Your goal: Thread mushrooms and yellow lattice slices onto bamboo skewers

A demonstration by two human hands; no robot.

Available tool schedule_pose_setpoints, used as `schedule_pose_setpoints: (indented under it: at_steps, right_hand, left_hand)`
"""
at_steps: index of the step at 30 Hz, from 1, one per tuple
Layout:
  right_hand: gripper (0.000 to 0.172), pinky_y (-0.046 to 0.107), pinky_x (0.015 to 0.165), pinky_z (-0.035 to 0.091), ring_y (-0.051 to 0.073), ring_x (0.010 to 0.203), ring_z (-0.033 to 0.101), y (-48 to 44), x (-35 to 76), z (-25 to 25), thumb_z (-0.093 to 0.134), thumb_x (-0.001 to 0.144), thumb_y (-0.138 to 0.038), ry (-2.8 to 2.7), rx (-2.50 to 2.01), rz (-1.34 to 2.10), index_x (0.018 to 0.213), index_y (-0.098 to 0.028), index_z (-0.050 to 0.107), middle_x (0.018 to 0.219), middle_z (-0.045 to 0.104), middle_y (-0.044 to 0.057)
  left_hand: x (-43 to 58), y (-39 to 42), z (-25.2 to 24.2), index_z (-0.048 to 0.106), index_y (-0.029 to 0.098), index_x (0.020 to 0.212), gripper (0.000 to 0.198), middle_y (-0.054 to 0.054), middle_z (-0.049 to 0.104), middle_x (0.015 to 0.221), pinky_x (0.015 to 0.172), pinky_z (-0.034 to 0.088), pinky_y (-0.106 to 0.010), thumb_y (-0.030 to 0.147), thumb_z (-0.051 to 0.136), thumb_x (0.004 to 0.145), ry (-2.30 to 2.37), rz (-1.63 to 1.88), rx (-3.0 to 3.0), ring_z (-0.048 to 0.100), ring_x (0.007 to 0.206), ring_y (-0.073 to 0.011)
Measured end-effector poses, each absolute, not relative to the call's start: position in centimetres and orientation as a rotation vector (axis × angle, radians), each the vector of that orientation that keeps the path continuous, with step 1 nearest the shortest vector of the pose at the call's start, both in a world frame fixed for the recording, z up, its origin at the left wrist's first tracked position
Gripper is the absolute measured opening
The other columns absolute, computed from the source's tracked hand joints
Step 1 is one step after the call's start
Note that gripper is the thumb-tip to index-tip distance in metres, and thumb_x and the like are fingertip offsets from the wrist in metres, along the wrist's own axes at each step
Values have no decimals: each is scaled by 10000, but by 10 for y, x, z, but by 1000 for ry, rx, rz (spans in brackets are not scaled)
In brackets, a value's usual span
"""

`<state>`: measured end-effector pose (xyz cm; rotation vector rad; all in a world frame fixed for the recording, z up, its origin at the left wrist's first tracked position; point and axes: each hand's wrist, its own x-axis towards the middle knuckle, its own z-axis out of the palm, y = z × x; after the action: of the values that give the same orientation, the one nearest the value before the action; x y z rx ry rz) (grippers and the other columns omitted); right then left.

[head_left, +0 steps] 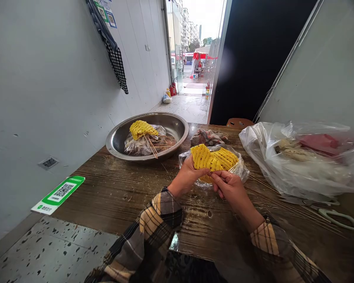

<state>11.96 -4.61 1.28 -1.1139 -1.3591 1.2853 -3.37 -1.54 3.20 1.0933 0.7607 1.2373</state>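
Note:
My left hand (188, 175) grips a yellow, lattice-cut food piece (202, 157) by its left side, thumb along its lower edge. At the lower right end of that piece, my right hand (228, 186) is closed in a pinch; what lies between its fingertips is too small to make out. Behind and beneath the hands, more yellow lattice pieces (227, 157) rest in an open clear plastic bag (242, 171). A steel bowl (113, 147) at the left holds another yellow piece (142, 129) with thin sticks and a plastic bag.
Loose thin sticks (286, 204) lie on the wooden table (120, 192) at the right, near pale-handled scissors (339, 219). A large plastic bag (262, 157) fills the right side. A crumpled cloth (208, 137) lies behind; a green QR card (59, 194) sits at the left edge.

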Motion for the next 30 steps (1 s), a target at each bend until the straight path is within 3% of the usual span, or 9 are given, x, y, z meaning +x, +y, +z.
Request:
schedule_pose_setpoints:
  at_steps: [5, 18, 27, 30]
  right_hand:
    - [380, 199, 363, 248, 49, 342, 375, -47, 120, 14, 647, 793, -506, -1339, -1110, 1302, 857, -133, 681, 494, 545, -48]
    - [388, 186, 368, 262, 43, 345, 419, -44, 117, 10, 723, 742, -519, -1195, -1062, 1376, 706, -151, 606, 522, 588, -33]
    - [399, 200, 402, 326, 64, 381, 464, -44, 116, 11, 767, 680, -523, -1144, -1058, 1379, 724, -159, 609, 539, 617, -24]
    - [397, 204, 418, 343, 75, 422, 492, -46, 119, 14, 749, 706, -515, -1215, -1057, 1389, 829, -148, 660, 580, 634, -13]
  left_hand:
    - [-35, -14, 32, 604, 142, 945, 447, -42, 655, 916, 726, 466, -269, 231, 853, 584, 775, 1224, 1118, 595, 787, -154]
    - [-34, -12, 25, 577, 147, 999, 505, -50, 656, 941, 758, 472, -289, 241, 848, 583, 861, 1204, 1208, 599, 835, -179]
    - [-31, -16, 30, 612, 142, 955, 400, -47, 679, 891, 720, 474, -270, 251, 823, 633, 686, 1232, 986, 606, 750, -141]
    - [-33, -14, 31, 637, 133, 934, 381, -52, 688, 898, 744, 483, -284, 230, 828, 619, 674, 1276, 941, 620, 773, -151]
